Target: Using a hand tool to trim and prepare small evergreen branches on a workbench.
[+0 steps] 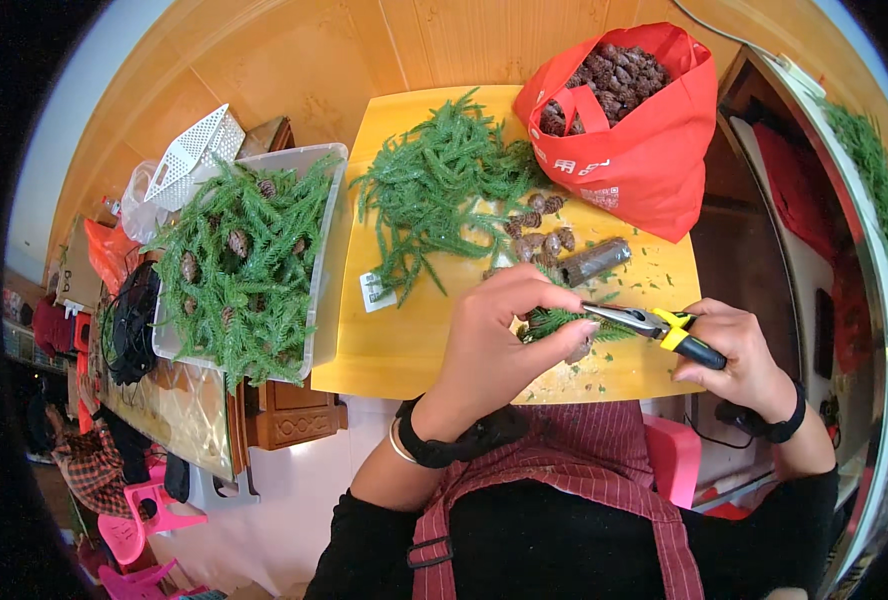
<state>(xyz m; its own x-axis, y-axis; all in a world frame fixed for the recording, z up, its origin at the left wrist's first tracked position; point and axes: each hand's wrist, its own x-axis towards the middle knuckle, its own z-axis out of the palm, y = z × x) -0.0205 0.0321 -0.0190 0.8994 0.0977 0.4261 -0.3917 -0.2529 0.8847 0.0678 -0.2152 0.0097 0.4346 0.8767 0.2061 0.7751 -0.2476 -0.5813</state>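
So the green sprig [604,322] is over the near right part of the desk, with a brownish pine cone [580,349] showing right by the left thumb. Left hand [509,335] is curled over the sprig, thumb and index tips nearly together by the nose of the pliers [679,335]. Can't tell what's pinched between them, the fingers hide it. Right hand [734,345] is at the right edge with its fingers wrapped round the yellow-and-black handles. Can't make out whether the jaws are gripping anything.

Just beyond the hands there's a dark cylinder [596,262] lying on its side, with loose pine cones [544,244] to its left and green scraps [654,282] scattered toward the right edge. A big heap of sprigs [439,185] runs from near the far edge toward the middle of the yellow desk [384,350], and a small white card [378,291] sits near the left edge. Far right corner has a red bag [654,165] loaded with more cones [619,80].

Off the left edge is a clear bin [331,225] packed with greenery and cones, with a white basket [196,150] just behind it.
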